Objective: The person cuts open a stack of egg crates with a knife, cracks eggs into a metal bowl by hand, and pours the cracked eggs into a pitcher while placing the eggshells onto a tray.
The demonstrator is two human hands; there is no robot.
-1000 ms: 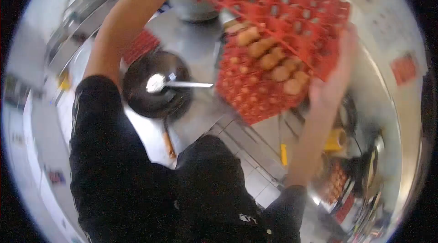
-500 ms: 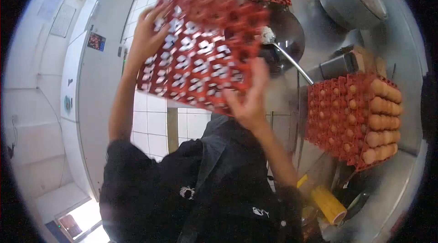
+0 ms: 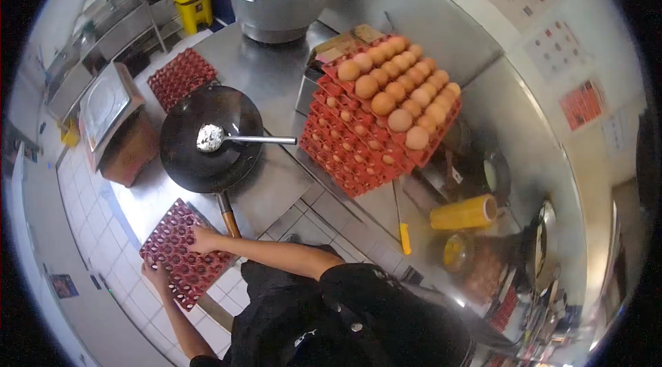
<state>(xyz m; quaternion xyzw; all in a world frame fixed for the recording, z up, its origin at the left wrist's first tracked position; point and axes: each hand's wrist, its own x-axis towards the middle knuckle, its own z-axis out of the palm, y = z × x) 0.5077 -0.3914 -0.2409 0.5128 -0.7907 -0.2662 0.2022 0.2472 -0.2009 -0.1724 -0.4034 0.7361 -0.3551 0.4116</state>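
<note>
Left hand [image 3: 156, 274] and right hand [image 3: 205, 238] grip a dimpled, square red egg tray [image 3: 185, 265] between them, nearer me than the round black wok [image 3: 218, 164].

dimpled plastic egg tray [image 3: 188, 262]; glossy metal wok [image 3: 215, 166] with smooth wooden handle [image 3: 229, 221]; matt cloth shirt [image 3: 393, 322]

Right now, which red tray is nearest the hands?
The eggless tray by the wok handle, left hand and right hand on it; stacked trays hold eggs, another tray lies beyond the wok.
</note>
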